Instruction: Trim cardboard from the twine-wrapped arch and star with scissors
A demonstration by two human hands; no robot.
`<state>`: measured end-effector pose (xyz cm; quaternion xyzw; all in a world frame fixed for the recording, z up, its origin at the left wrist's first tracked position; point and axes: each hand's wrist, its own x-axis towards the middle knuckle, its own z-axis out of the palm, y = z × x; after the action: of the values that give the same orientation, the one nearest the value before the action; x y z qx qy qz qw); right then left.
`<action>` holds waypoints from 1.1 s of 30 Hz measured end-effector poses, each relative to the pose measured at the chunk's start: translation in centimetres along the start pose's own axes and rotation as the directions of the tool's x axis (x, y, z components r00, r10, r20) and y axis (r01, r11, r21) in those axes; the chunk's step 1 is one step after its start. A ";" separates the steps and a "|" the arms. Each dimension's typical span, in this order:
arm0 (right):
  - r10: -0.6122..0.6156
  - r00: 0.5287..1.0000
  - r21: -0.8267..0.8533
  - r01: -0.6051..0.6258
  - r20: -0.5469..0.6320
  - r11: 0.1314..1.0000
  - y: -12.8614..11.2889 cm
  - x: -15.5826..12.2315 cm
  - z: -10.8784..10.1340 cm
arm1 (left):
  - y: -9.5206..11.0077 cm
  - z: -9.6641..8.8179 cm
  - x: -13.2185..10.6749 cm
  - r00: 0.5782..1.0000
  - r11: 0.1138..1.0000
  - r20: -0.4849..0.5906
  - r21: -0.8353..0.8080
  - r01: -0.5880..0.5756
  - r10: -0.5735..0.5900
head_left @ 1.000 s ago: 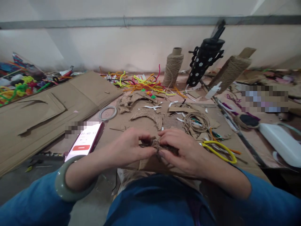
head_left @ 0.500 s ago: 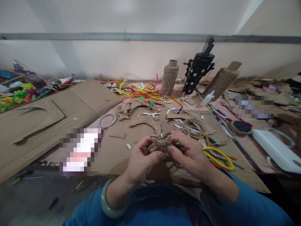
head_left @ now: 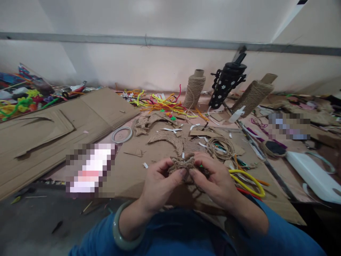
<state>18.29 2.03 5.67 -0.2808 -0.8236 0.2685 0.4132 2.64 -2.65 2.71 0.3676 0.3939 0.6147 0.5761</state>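
Note:
Between my two hands is a small star-like piece wrapped in brown jute twine [head_left: 183, 163], held above the near edge of the cardboard. My left hand [head_left: 160, 181] grips its left side, thumb on the front. My right hand [head_left: 213, 176] pinches its right side, thumb tip close to the other thumb. Fingers cover much of the piece, so its full outline is hidden. Just beyond lies a twine-covered crescent [head_left: 167, 139], and behind it another crescent with a star [head_left: 142, 124]. A coil of twine [head_left: 220, 147] rests beyond my right hand.
Two twine spools [head_left: 195, 89] and a black flowered glue gun holder [head_left: 226, 85] stand at the back, near a small white bottle [head_left: 237, 114]. Stacked cardboard [head_left: 98, 110], a tape ring [head_left: 122, 135] and a blurred-out phone-like object [head_left: 90, 169] lie left. A yellow loop [head_left: 249, 181] lies right.
My right thumb has shifted left and down, nearer my left thumb, and the twine piece has turned slightly in my fingers. The camera view has tilted a little.

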 end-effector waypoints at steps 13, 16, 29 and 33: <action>0.004 1.000 -0.026 -0.004 -0.008 1.000 0.1 0.0 0.1 | 0.2 0.2 0.0 1.000 0.999 0.010 -0.034 0.012 -0.012; 0.000 1.000 -0.042 -0.001 -0.005 0.999 0.2 -0.1 0.1 | 0.3 0.2 0.0 0.999 0.999 0.018 -0.034 0.029 -0.028; 0.009 0.997 -0.013 -0.008 0.072 1.000 0.2 -0.5 -0.1 | 0.8 0.3 -0.2 0.996 0.996 0.059 -0.054 0.069 -0.066; 0.013 0.997 -0.009 -0.012 0.081 1.000 0.1 -0.4 -0.1 | 0.9 0.2 -0.3 0.997 0.998 0.054 -0.030 0.059 -0.058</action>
<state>18.56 1.90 5.42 -0.2765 -0.8390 0.2788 0.3768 2.49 -2.95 3.58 0.3629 0.3791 0.5938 0.6099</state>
